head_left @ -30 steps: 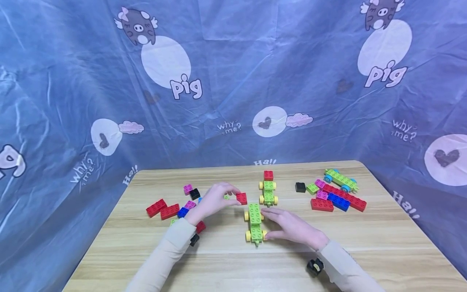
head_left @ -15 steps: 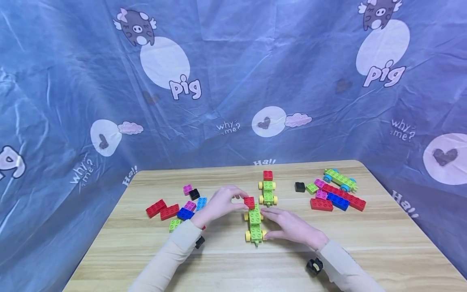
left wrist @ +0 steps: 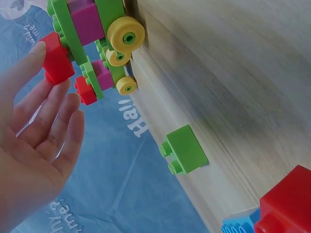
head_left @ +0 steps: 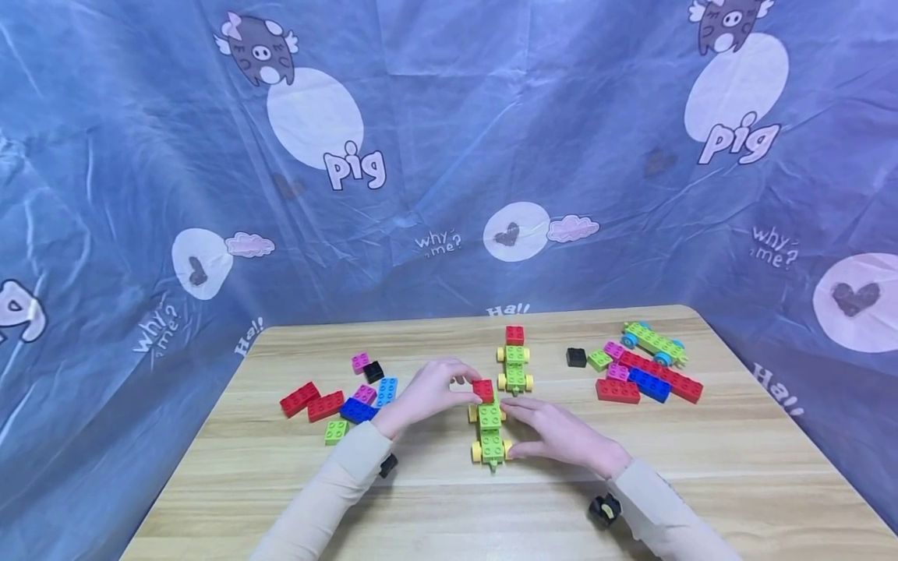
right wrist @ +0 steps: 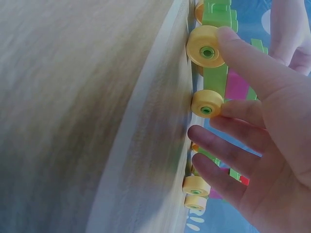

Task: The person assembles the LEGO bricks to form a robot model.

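My left hand [head_left: 433,396] pinches a small red brick [head_left: 482,390] between thumb and fingers, at the far end of a green toy car [head_left: 492,438] with yellow wheels. In the left wrist view the red brick [left wrist: 59,59] meets the studs of a raised green plate, and a purple brick [left wrist: 87,22] sits beneath that plate. My right hand [head_left: 561,438] lies along the car's right side, fingers extended. Its thumb touches the near wheel [right wrist: 206,46], and the index finger is at the far wheel [right wrist: 206,103].
Behind stands a second green car [head_left: 515,375] with a red brick [head_left: 515,335] at its far end. Loose bricks lie left, including a blue one [head_left: 358,411]. More lie right, near a blue-wheeled car [head_left: 654,343]. A black piece [head_left: 605,509] is beside the right sleeve.
My left hand has carried the red brick rightward from beside the car onto its far end, then slightly further along. The right hand has stayed at the wheels.
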Tool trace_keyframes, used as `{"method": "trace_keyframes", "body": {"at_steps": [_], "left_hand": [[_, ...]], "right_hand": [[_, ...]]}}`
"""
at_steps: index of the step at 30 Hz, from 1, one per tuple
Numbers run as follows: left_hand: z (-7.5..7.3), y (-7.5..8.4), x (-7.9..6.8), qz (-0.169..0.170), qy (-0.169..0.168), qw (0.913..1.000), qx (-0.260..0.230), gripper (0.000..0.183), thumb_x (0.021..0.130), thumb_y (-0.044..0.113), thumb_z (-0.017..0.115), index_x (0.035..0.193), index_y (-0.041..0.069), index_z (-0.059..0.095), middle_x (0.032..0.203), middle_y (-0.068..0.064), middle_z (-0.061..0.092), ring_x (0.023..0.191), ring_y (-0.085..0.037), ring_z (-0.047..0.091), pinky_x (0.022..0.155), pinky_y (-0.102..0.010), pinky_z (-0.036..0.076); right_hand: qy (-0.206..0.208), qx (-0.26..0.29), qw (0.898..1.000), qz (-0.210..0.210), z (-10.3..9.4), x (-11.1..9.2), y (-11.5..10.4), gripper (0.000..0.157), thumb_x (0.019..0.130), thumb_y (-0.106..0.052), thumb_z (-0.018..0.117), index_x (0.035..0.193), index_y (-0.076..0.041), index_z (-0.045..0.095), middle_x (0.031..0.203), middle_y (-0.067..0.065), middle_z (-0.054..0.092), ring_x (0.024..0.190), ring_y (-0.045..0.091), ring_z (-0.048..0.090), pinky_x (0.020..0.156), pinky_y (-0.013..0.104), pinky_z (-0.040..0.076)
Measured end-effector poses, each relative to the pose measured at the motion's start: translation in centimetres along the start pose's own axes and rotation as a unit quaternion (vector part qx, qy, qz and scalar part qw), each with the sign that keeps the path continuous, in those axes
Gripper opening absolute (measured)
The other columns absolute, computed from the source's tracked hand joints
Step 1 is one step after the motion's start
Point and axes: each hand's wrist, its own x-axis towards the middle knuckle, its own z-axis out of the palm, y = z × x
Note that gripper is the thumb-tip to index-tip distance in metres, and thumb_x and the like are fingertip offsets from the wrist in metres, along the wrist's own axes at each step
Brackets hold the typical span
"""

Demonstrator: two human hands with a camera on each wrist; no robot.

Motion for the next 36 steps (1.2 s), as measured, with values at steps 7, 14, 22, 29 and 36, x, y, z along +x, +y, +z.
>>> {"method": "trace_keyframes", "body": {"at_steps": [7, 14, 22, 29, 36], "left_hand": [[0.1, 0.2, 0.2, 0.003, -0.002, 1.0000, 0.000, 0.033, 0.080, 0.036, 0.071, 0.107, 0.016, 0.068, 0.102, 0.001, 0.071, 0.088, -0.016, 0.064, 0.078, -0.029, 0.054], [0.3, 0.2, 0.4, 0.005, 0.001, 0.9998, 0.021, 0.034, 0.081, 0.037, 0.071, 0.107, 0.017, 0.069, 0.102, 0.003, 0.071, 0.087, -0.012, 0.064, 0.075, -0.020, 0.051], [0.3, 0.3, 0.4, 0.007, -0.007, 0.9988, 0.048, 0.033, 0.081, 0.037, 0.070, 0.108, 0.017, 0.068, 0.102, 0.004, 0.070, 0.090, -0.015, 0.065, 0.075, -0.017, 0.049], [0.4, 0.8, 0.6, 0.008, -0.011, 0.9976, 0.068, 0.031, 0.080, 0.035, 0.071, 0.106, 0.018, 0.068, 0.099, 0.005, 0.070, 0.088, -0.013, 0.064, 0.072, -0.015, 0.047], [0.4, 1.1, 0.7, -0.002, -0.010, 0.9972, 0.075, 0.029, 0.080, 0.034, 0.072, 0.103, 0.018, 0.068, 0.097, 0.005, 0.069, 0.088, -0.012, 0.062, 0.071, -0.015, 0.046]], "right_hand": [[0.002, -0.005, 1.000, -0.001, 0.0, 0.1, 0.1, 0.076, 0.078, -0.052, 0.066, 0.136, -0.006, 0.047, 0.141, 0.012, 0.049, 0.128, 0.030, 0.049, 0.106, 0.043, 0.042], [0.000, -0.005, 1.000, -0.001, 0.0, 0.1, -0.1, 0.075, 0.078, -0.051, 0.066, 0.136, -0.007, 0.048, 0.140, 0.011, 0.049, 0.128, 0.027, 0.049, 0.105, 0.042, 0.043], [0.000, -0.002, 1.000, -0.002, 0.0, 0.1, 0.0, 0.075, 0.078, -0.051, 0.066, 0.136, -0.007, 0.048, 0.140, 0.011, 0.049, 0.128, 0.027, 0.049, 0.105, 0.041, 0.043], [-0.001, 0.000, 1.000, 0.004, 0.0, 0.1, 0.0, 0.075, 0.078, -0.052, 0.066, 0.135, -0.007, 0.048, 0.140, 0.011, 0.050, 0.128, 0.027, 0.049, 0.105, 0.042, 0.043], [-0.002, 0.004, 1.000, 0.005, 0.0, 0.1, 0.1, 0.074, 0.078, -0.051, 0.066, 0.135, -0.007, 0.048, 0.140, 0.011, 0.050, 0.128, 0.027, 0.049, 0.105, 0.041, 0.043]]}}
